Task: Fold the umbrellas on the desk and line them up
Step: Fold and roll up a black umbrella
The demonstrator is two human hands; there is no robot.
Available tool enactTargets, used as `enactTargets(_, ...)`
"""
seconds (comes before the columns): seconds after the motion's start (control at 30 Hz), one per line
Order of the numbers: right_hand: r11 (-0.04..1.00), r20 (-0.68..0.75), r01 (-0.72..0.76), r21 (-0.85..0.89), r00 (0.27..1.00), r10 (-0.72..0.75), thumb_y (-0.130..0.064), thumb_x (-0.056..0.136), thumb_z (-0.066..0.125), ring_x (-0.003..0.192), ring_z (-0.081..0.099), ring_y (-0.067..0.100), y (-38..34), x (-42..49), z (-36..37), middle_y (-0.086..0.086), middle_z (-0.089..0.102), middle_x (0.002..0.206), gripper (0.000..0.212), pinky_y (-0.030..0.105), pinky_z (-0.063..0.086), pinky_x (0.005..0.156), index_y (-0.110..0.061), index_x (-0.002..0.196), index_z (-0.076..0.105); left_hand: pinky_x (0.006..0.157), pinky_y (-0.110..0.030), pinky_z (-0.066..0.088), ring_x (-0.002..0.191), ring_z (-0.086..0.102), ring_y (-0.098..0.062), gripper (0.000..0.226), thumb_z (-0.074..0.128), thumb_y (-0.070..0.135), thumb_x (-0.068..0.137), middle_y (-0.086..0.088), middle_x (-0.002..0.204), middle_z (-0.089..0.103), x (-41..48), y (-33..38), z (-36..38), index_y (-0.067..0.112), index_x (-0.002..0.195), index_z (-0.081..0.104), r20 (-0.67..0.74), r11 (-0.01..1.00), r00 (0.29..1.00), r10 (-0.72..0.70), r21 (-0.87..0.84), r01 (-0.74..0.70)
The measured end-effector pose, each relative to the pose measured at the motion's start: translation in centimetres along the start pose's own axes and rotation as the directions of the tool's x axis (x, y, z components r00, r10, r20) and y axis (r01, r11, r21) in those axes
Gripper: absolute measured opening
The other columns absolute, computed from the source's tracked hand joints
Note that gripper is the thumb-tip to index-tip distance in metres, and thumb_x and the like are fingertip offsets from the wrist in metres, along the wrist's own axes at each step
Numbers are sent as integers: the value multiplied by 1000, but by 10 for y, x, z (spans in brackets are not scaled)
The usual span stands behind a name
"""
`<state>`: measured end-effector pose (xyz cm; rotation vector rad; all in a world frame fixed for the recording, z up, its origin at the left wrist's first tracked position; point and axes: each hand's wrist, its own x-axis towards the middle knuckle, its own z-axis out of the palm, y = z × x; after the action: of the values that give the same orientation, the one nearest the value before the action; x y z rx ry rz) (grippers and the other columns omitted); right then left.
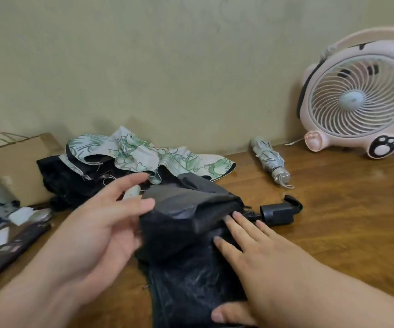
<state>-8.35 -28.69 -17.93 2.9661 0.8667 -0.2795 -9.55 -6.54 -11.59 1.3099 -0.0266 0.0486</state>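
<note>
A black umbrella [186, 235] lies loosely bunched on the wooden desk [333, 221], its black handle [278, 213] pointing right. My right hand [250, 254] rests flat on its fabric with straight fingers, thumb at the lower edge. My left hand [106, 221] hovers open beside the umbrella's left side, fingers near the cloth. Behind it sprawls an unfolded white umbrella with green flowers [143, 155] over more black fabric [72, 178]. A folded grey-white umbrella [269, 159] lies near the wall.
A pink and white desk fan [359, 95] stands at the back right. A brown cardboard box [18, 164] sits at the left, with a spoon [40, 215], a dark flat case [11, 249] and papers in front of it.
</note>
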Motion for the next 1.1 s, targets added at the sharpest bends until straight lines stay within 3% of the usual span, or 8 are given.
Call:
enactTargets(0.1, 998, 103, 43, -44, 994, -38, -81, 89, 39, 154, -24, 20, 7, -17, -8, 3, -26, 167, 103, 43, -6, 127, -29, 162, -11, 67, -62, 59, 97, 72, -52, 99, 100, 7, 11, -29, 114, 72, -49, -31, -3, 5, 106, 75, 19, 986, 996, -85, -142, 86)
enactTargets(0.2, 994, 159, 102, 49, 981, -109, -79, 90, 42, 157, -10, 15, 9, -29, -16, -7, -16, 170, 95, 41, 11, 128, -35, 163, -1, 54, -51, 60, 86, 74, -49, 99, 99, 2, -1, -34, 109, 71, -69, -59, -8, 6, 95, 78, 33, 966, 985, -171, -193, 174)
enactTargets(0.27, 990, 181, 107, 93, 976, -123, -76, 89, 49, 154, 19, 13, 14, -33, -24, -16, 10, 169, 84, 39, 32, 120, -42, 160, 19, 55, -50, 60, 87, 74, -49, 103, 100, 5, 0, -34, 111, 70, -72, -69, -9, 8, 100, 76, -8, 967, 984, -180, -186, 175)
enactTargets(0.37, 977, 106, 50, 208, 992, -73, -65, 91, 59, 100, 63, 2, 26, -32, -41, -20, 66, 115, 42, 25, 54, 85, -41, 125, 63, 61, -54, 61, 93, 72, -51, 105, 103, 8, 6, -36, 114, 68, -77, -71, -6, 10, 106, 74, -22, 970, 988, -151, -198, 144)
enactTargets(0.5, 909, -164, 41, 415, 986, 30, -49, 90, 71, 62, 62, 6, 44, -16, -41, -6, 72, 74, 25, 24, 53, 62, -25, 82, 72, 75, -52, 62, 99, 70, -53, 97, 106, 13, 16, -39, 109, 67, -85, -74, -3, 16, 107, 73, 47, 988, 994, -102, -113, 107)
enactTargets(0.67, 836, -221, 3, 549, 965, 142, -57, 82, 75, 53, 58, 2, 38, 0, -23, -10, 69, 63, 30, 16, 44, 52, -28, 90, 76, 69, -37, 63, 81, 73, -41, 91, 107, 28, 14, -34, 92, 68, -87, -78, -3, 12, 98, 77, 33, 999, 999, -29, 17, 28)
enactTargets(0.93, 834, -210, 10, 551, 969, 128, -56, 76, 79, 54, 57, 8, 26, -3, -21, -1, 70, 66, 35, 25, 48, 55, -22, 71, 73, 69, -55, 60, 91, 72, -51, 68, 105, 9, 18, -36, 102, 68, -84, -79, -14, 8, 78, 73, 30, 970, 997, -74, -231, 79)
enactTargets(1.1, 756, -401, 69, 651, 877, 265, -62, 71, 65, 57, 62, 17, 17, -3, -15, -3, 66, 58, 43, 35, 53, 55, -19, 65, 70, 58, -33, 59, 66, 65, -31, 72, 107, 23, 19, -25, 76, 62, -88, -82, -12, 4, 79, 73, 45, 998, 998, -50, -36, 51)
